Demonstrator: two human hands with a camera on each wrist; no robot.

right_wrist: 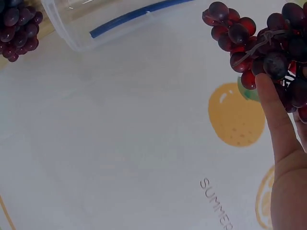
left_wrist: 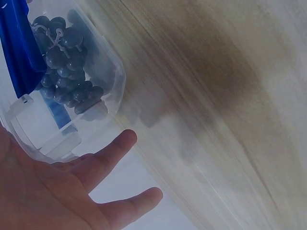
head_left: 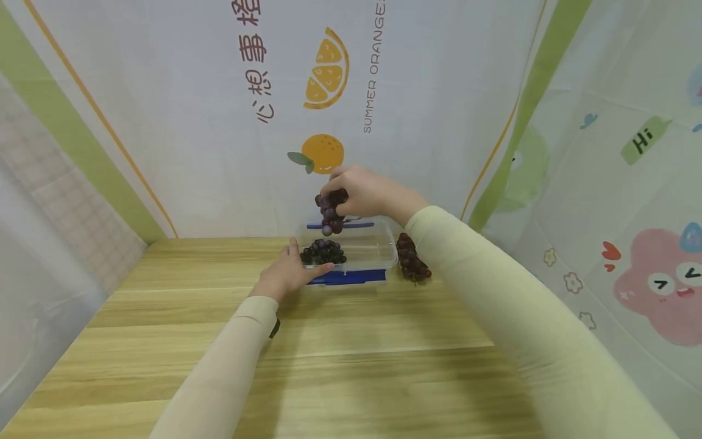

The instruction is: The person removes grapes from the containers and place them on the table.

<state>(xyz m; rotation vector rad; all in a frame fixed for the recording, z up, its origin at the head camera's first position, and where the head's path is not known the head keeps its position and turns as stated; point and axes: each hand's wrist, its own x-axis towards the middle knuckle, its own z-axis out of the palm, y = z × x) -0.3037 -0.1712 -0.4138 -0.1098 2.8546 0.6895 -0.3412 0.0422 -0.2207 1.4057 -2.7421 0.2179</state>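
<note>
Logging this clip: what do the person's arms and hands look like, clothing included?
The left sleeve and right sleeve are long, plain and pale cream-yellow, ending near the wrists. The left hand and right hand are bare, without gloves. A small black object peeks out at the left wrist; I can't tell what it is.

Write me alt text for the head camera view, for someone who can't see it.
A right hand holds dark grapes above a clear box, while the left hand touches the box's left end. A second bunch lies in the box, and a third bunch lies to its right on the wooden table.
</note>
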